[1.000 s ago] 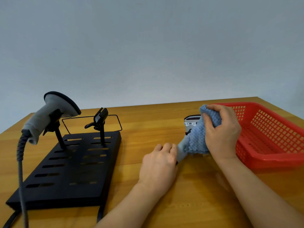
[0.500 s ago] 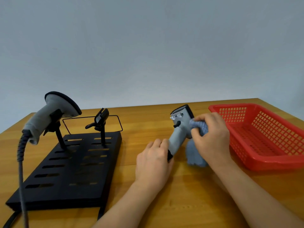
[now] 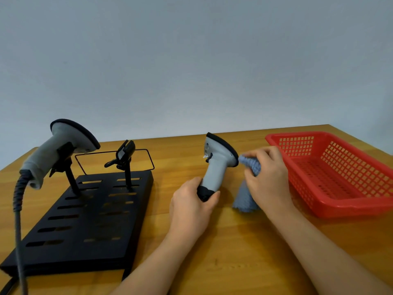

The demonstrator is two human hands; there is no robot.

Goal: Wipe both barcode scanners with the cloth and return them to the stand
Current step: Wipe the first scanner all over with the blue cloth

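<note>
left hand (image 3: pixel 192 206) wrapped round the black butt of a grey barcode scanner (image 3: pixel 218 163), handle held upright over the wooden counter (image 3: pixel 234 252), head tilted with its black-rimmed face turned toward the right. right hand (image 3: pixel 269 177) bunched around a blue cloth (image 3: pixel 251 165), pressing a fold of it against the rim of that scanner's face; rest of the cloth hanging down below the palm to the counter (loose end crumpled just beside the wrist). both hands curled tight on what they carry, neither slack.

second grey scanner (image 3: pixel 57 150) seated in the left cradle of the black stand (image 3: pixel 85 220), head up and to the right, handle sloping down to the left, coiled grey cable (image 3: pixel 18 209) dropping from its butt past the stand's left edge. right cradle (image 3: pixel 124 154) of the stand bare, a small black clip on a thin post. slotted black base plate lying flat on the left part of the counter, a thin wire loop (image 3: pixel 114 159) behind the posts.

red mesh basket (image 3: pixel 340 167) at the right of the counter, just beside the right hand, not touching the cloth as far as visible. held scanner between stand and basket, well apart from the stand. plain grey wall behind.
</note>
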